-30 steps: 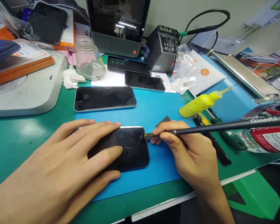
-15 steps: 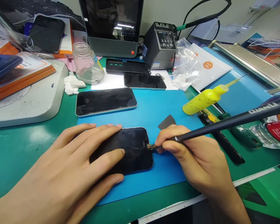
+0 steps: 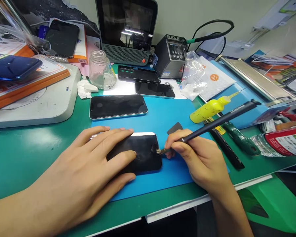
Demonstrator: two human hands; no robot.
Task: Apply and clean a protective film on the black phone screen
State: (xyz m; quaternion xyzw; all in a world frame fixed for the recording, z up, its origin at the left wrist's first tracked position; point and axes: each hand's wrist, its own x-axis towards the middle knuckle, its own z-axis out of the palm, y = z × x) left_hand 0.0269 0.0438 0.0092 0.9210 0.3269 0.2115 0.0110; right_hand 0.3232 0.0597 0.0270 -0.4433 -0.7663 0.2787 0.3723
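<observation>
A black smartphone (image 3: 146, 153) lies screen up on the blue mat (image 3: 172, 110). My left hand (image 3: 88, 168) rests across its left part, fingers stretched out and spread, pressing on the glass and hiding that end. Between thumb and fingers, my right hand (image 3: 199, 154) grips a slim black brush (image 3: 219, 120) like a pen. The brush's short bristles touch the phone's right edge, near the notch. Partly behind my right fingers is a thin grey triangular pick (image 3: 174, 127).
Behind the phone lies another smartphone (image 3: 118, 107). To the right are a yellow needle bottle (image 3: 207, 110), a green-handled screwdriver (image 3: 244, 140) and a red-labelled jar (image 3: 283, 141). A glass jar (image 3: 101, 74), monitor (image 3: 125, 33) and soldering station (image 3: 170, 56) stand farther back.
The whole view has shifted slightly. The brush is tilted a little differently, its bristles still at the phone's right edge. A bright reflection now shows along the phone's far edge.
</observation>
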